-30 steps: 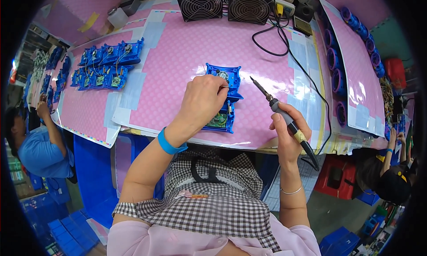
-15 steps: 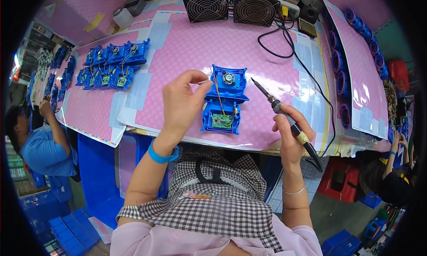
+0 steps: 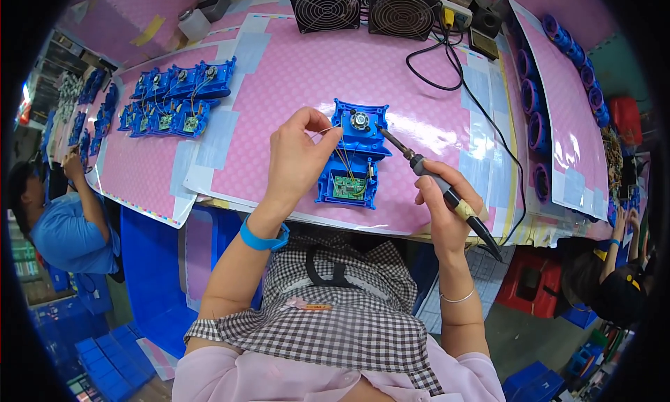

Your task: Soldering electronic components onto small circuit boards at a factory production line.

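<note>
A blue plastic housing (image 3: 380,149) lies opened out in front of me in two halves. The far half carries a small round speaker (image 3: 360,121); in the near half sits a green circuit board (image 3: 348,188) with thin wires running up from it. My left hand (image 3: 299,154) pinches a thin silvery wire, probably solder, at the speaker half's left edge. My right hand (image 3: 450,199) grips a soldering iron (image 3: 427,169) like a pen. Its tip is at the right side of the speaker; whether it touches anything, I cannot tell.
Several similar opened blue housings (image 3: 183,95) stand in rows at the left. Two black fans (image 3: 326,10) line the back, beside an iron stand (image 3: 483,42). The iron's black cord (image 3: 513,147) loops down the right side. People work at both sides.
The soldering iron has moved left, bringing its tip to the speaker half. My left hand has shifted slightly right, with the wire end over the housing's edge.
</note>
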The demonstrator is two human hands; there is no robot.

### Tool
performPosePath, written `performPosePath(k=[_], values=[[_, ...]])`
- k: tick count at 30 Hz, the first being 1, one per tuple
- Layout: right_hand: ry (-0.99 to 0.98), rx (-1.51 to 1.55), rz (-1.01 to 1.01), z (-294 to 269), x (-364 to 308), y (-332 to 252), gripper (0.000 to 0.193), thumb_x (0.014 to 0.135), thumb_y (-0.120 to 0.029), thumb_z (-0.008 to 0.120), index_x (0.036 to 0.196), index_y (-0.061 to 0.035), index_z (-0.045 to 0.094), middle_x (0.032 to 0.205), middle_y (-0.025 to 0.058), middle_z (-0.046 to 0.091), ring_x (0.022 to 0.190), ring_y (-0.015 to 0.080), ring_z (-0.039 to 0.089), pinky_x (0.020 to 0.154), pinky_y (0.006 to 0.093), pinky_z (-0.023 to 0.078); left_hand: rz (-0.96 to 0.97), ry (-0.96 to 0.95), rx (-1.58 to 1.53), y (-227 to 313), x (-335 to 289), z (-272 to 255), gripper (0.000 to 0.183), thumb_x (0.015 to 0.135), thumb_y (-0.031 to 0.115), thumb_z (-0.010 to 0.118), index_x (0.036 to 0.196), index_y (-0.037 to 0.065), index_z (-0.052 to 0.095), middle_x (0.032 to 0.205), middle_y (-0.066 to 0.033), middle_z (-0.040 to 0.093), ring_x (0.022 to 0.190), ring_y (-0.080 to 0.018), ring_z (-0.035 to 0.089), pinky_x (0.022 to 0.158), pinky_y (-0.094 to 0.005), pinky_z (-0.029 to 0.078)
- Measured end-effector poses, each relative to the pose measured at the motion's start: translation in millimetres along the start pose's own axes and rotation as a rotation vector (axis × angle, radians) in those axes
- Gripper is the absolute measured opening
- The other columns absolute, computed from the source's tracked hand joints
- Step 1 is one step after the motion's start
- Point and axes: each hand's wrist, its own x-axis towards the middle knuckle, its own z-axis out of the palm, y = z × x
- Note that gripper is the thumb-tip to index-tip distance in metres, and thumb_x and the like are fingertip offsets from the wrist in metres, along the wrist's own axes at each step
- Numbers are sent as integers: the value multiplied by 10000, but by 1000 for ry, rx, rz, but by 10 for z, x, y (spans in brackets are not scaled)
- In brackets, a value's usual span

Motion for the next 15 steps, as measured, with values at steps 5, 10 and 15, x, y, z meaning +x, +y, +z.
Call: performPosePath(k=[5,10,15], values=[[-25,-9,5,36,39,9,221,852,-28,647,1055,59,648,760,111,668,598,111,606,560,218,484,169,11,158,43,79,95,169,761,85,731,882,-9,661,751,-26,632,594,-55,520,539,-227,424],[-55,-1,-10,95,67,40,215,858,-38,645,1050,56,652,757,110,670,589,111,607,549,212,485,151,3,172,92,-3,99,149,767,99,697,852,-23,698,755,-140,684,683,-214,664,661,-326,512],[-53,-4,-7,159,100,103,207,861,-46,646,1041,56,659,754,108,671,589,110,608,538,208,481,225,-18,246,102,2,130,139,774,92,691,847,-26,701,766,-155,683,678,-256,664,650,-337,515]])
